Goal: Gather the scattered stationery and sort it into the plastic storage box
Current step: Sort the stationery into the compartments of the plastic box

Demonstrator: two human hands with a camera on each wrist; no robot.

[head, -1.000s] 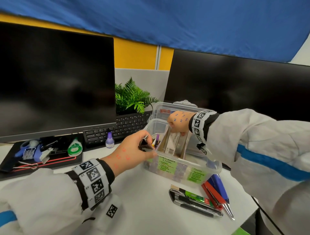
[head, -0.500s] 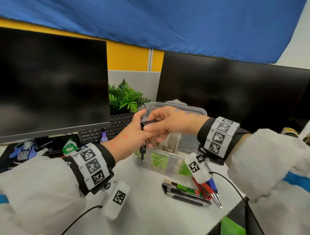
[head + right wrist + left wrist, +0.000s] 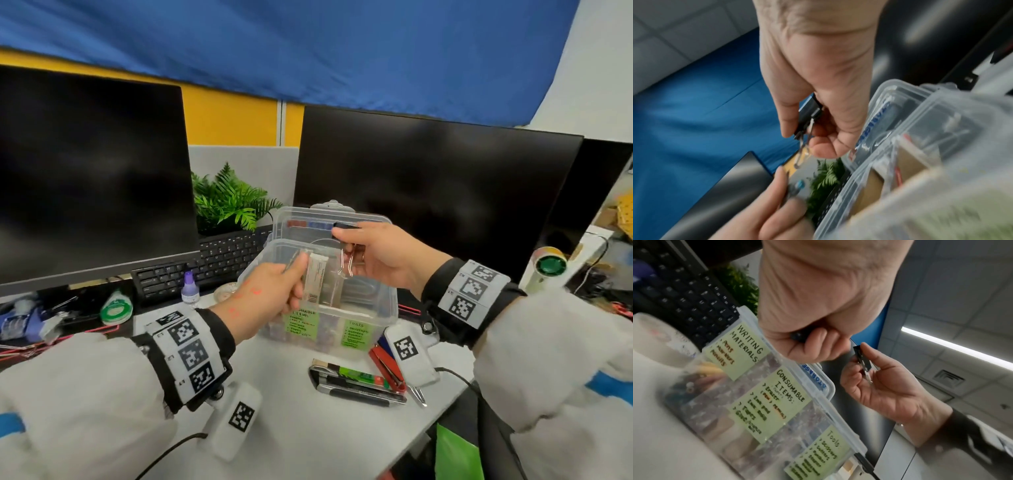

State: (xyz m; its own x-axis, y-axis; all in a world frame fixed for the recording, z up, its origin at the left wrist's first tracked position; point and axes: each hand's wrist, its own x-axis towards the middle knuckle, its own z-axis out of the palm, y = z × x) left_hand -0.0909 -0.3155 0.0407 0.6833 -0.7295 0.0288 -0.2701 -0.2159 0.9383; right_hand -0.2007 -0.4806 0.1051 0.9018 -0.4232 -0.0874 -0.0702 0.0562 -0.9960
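Observation:
The clear plastic storage box (image 3: 388, 301) stands open on the desk, with green labels on its front wall and its lid upright behind. My right hand (image 3: 346, 251) pinches a black binder clip (image 3: 346, 226) above the back of the box, and the clip's wire handles hang down. The left wrist view shows the same binder clip (image 3: 862, 360) in the right hand (image 3: 865, 366). My left hand (image 3: 294, 277) hovers over the box's front left part. Its fingers curl round a small dark clip (image 3: 798, 337) that is mostly hidden. Cardboard dividers and packets fill the box.
Pens and markers (image 3: 356, 383) and a red tool (image 3: 387, 366) lie in front of the box. A keyboard (image 3: 219, 257), a purple ink bottle (image 3: 189, 289), a green tape dispenser (image 3: 116, 308) and a fern (image 3: 229, 202) stand to the left. Two dark monitors are behind.
My right hand came out of the box, met the left hand and took a black binder clip from it. The hands have since parted, and the right one holds the clip over the box.

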